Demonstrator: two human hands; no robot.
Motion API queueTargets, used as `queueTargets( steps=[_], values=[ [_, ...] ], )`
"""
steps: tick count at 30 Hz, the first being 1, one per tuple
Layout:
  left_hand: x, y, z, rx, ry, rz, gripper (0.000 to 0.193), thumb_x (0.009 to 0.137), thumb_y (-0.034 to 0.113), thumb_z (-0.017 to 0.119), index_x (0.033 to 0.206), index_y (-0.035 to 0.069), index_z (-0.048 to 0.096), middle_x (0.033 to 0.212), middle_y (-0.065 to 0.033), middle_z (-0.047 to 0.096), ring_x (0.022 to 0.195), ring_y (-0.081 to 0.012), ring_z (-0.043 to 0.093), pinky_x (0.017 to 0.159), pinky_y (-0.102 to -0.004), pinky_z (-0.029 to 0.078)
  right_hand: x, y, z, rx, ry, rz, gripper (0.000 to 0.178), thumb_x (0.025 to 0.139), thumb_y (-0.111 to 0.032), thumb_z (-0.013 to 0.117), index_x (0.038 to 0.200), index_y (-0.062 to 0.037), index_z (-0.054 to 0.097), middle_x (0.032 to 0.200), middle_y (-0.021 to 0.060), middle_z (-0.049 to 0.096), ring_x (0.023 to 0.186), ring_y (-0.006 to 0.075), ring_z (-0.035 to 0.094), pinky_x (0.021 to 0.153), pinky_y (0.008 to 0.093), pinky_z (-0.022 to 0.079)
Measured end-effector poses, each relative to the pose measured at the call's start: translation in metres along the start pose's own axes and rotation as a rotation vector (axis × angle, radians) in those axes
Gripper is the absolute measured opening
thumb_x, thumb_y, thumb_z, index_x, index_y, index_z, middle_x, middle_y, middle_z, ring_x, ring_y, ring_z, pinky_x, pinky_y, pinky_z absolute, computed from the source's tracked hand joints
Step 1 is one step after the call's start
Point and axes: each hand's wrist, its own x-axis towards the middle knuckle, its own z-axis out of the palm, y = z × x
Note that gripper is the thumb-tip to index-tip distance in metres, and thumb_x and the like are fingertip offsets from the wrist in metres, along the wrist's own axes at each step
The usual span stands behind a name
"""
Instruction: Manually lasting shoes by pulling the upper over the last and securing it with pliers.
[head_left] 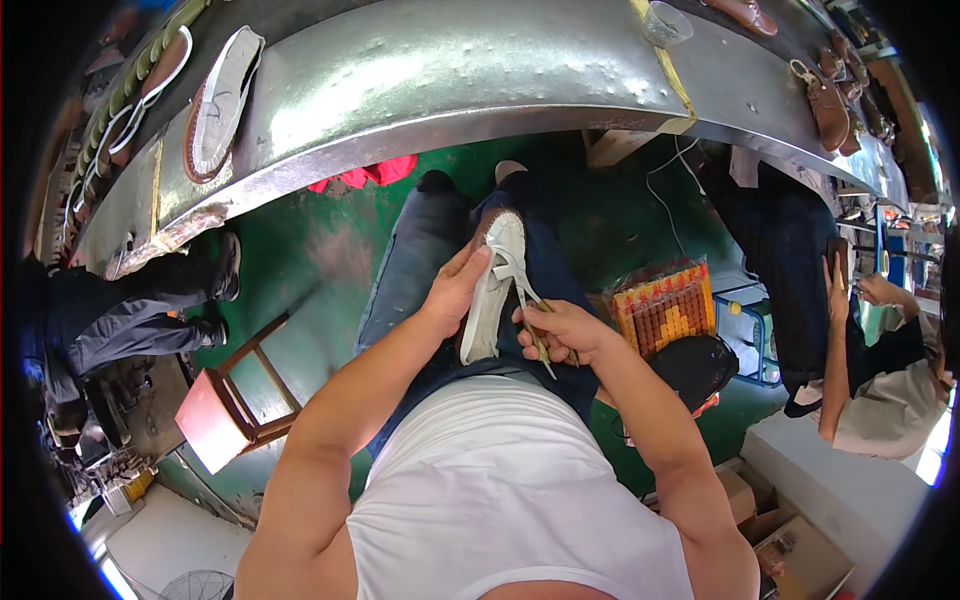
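Note:
Over my lap, my left hand (458,285) is closed round the side of a shoe (484,315) with a cream face and a brown edge at its toe. The toe points away from me. A narrow pale strip (515,272) crosses the shoe's middle and runs toward my right hand (565,332). My right hand's fingers are curled round a slim pointed metal tool (544,352) with brass-coloured parts, beside the shoe's right edge. Its exact kind is partly hidden by the fingers.
Ahead runs a metal-topped bench (450,60) bearing a cream-faced shoe (222,105), a clear cup (667,24) and brown shoes (826,105). A wooden stool (225,415) stands left; a beaded seat mat (662,310) lies right. People sit on both sides.

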Motion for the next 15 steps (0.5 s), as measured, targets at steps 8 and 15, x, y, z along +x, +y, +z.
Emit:
queueTargets(
  steps=[8, 15],
  values=[
    [0.014, 0.013, 0.008, 0.359, 0.112, -0.040, 0.042, 0.094, 0.025, 0.061, 0.128, 0.002, 0.057, 0.112, -0.0093, 0.066, 0.098, -0.0178, 0.063, 0.088, -0.0322, 0.049, -0.041, -0.037, -0.039, -0.419, -0.011, 0.125, 0.032, 0.099, -0.025, 0.057, 0.113, 0.0035, 0.057, 0.096, 0.0131, 0.068, 0.082, 0.0222, 0.071, 0.056, 0.0308, 0.060],
    [0.009, 0.028, 0.020, 0.515, 0.071, -0.129, 0.039, 0.092, 0.023, 0.064, 0.123, 0.000, 0.059, 0.107, -0.0101, 0.067, 0.093, -0.0182, 0.065, 0.083, -0.0338, 0.052, -0.006, -0.080, 0.003, -1.347, 0.333, -0.302, 0.046, 0.101, -0.039, 0.049, 0.089, 0.0044, 0.060, 0.076, 0.0124, 0.067, 0.066, 0.0187, 0.066, 0.060, 0.0348, 0.052]
  ],
)
